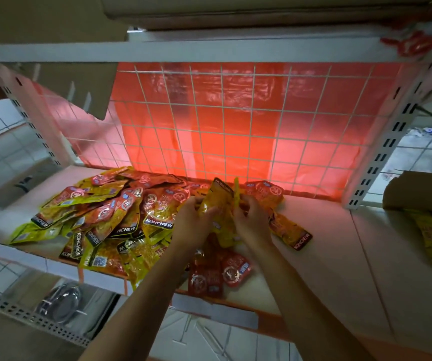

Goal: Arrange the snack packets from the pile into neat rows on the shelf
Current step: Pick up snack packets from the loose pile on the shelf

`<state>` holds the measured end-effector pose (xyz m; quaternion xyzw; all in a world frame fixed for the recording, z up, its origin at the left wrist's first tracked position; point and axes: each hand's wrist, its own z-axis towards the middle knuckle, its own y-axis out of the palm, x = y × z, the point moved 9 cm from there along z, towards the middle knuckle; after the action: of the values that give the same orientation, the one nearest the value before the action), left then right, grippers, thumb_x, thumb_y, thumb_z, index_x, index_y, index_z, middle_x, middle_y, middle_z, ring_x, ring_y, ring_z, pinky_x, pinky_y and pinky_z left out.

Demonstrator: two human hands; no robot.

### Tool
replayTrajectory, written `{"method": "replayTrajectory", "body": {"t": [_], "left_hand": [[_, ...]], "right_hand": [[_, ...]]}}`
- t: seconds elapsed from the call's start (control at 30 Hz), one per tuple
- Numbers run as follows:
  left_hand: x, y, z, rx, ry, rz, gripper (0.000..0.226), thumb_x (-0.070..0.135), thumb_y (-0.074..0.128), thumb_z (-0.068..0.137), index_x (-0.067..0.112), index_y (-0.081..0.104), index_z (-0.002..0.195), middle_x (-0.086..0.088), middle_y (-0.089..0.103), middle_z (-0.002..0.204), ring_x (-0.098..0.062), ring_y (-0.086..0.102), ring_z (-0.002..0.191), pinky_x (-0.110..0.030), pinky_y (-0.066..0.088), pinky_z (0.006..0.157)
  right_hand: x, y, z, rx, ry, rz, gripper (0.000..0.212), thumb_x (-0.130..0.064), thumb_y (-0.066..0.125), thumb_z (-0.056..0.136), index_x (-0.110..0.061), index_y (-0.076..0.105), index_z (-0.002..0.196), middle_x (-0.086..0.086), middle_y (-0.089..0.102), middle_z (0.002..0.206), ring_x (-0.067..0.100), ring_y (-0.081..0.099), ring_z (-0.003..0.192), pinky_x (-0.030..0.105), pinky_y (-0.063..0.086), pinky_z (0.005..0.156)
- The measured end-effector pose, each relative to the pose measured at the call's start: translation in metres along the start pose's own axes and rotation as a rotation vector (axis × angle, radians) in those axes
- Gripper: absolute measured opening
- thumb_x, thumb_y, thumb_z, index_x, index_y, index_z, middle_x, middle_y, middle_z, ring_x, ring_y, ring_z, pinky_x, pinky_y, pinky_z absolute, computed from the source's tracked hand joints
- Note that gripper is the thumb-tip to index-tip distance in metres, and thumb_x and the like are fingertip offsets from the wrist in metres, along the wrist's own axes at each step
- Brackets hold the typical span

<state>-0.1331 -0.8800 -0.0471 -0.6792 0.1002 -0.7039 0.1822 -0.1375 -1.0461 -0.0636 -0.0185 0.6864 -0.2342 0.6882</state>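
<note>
The flat white shelf (327,243) carries the pile (121,217) of glossy, crinkled yellow-and-red packets across its left half. Mid-shelf, I see my left hand (191,220) and right hand (251,222), fingers curled, both gripping one upright yellow packet (217,201).

White wire grid (235,113) at far side; red plastic sheet (209,142) behind it (translucent, backlit). Cardboard box (423,191) at right. Metal dish (58,306) below, near left. Tiled floor (418,155).
</note>
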Motion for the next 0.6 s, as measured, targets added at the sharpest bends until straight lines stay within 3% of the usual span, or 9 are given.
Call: {"method": "replayTrajectory", "body": {"t": [0.1, 0.23, 0.3, 0.4, 0.47, 0.6], "left_hand": [[0.003, 0.010, -0.001, -0.047, -0.042, -0.195, 0.019, 0.009, 0.067, 0.086, 0.017, 0.056, 0.100, -0.008, 0.068, 0.093, -0.016, 0.068, 0.076, -0.041, 0.060, 0.063], [0.010, 0.033, -0.005, -0.134, -0.057, -0.296, 0.024, 0.002, 0.067, 0.084, 0.014, 0.056, 0.101, -0.007, 0.069, 0.090, -0.015, 0.067, 0.073, -0.031, 0.058, 0.058], [0.014, 0.048, -0.008, -0.167, -0.056, -0.311, 0.025, -0.001, 0.068, 0.083, 0.019, 0.055, 0.092, -0.004, 0.069, 0.086, -0.014, 0.067, 0.070, -0.033, 0.058, 0.058], [0.020, 0.075, -0.014, -0.219, -0.082, -0.360, 0.028, -0.003, 0.065, 0.083, 0.022, 0.053, 0.088, -0.004, 0.068, 0.082, -0.018, 0.065, 0.065, -0.033, 0.052, 0.049], [0.029, 0.096, -0.018, -0.252, -0.066, -0.381, 0.031, -0.007, 0.063, 0.081, 0.021, 0.054, 0.088, -0.004, 0.068, 0.081, -0.015, 0.064, 0.063, -0.025, 0.046, 0.043], [0.051, 0.141, -0.027, -0.340, -0.066, -0.434, 0.034, -0.013, 0.062, 0.079, 0.020, 0.060, 0.085, 0.001, 0.070, 0.076, -0.012, 0.066, 0.067, -0.026, 0.053, 0.057]], "right_hand": [[0.004, -0.026, 0.001, 0.149, -0.003, 0.067, 0.026, -0.001, 0.045, 0.087, -0.013, 0.062, 0.101, 0.000, 0.057, 0.079, 0.017, 0.050, 0.069, 0.034, 0.038, 0.062], [0.016, -0.057, -0.001, 0.251, 0.033, 0.139, 0.028, -0.001, 0.044, 0.082, -0.021, 0.063, 0.087, -0.005, 0.058, 0.069, 0.013, 0.050, 0.062, 0.033, 0.040, 0.061], [0.023, -0.072, -0.003, 0.286, 0.058, 0.173, 0.026, -0.003, 0.044, 0.081, -0.018, 0.065, 0.087, 0.000, 0.063, 0.075, 0.018, 0.056, 0.067, 0.042, 0.049, 0.065], [0.042, -0.096, -0.006, 0.318, 0.147, 0.225, 0.034, -0.003, 0.044, 0.080, -0.016, 0.066, 0.102, 0.009, 0.068, 0.093, 0.031, 0.064, 0.085, 0.053, 0.054, 0.075], [0.052, -0.115, -0.009, 0.343, 0.167, 0.263, 0.035, -0.001, 0.044, 0.081, -0.015, 0.067, 0.104, 0.010, 0.069, 0.097, 0.031, 0.065, 0.088, 0.047, 0.056, 0.077], [0.057, -0.158, -0.016, 0.362, 0.112, 0.348, 0.025, -0.008, 0.050, 0.075, -0.015, 0.069, 0.090, 0.009, 0.070, 0.086, 0.022, 0.064, 0.077, 0.042, 0.054, 0.069]]}}
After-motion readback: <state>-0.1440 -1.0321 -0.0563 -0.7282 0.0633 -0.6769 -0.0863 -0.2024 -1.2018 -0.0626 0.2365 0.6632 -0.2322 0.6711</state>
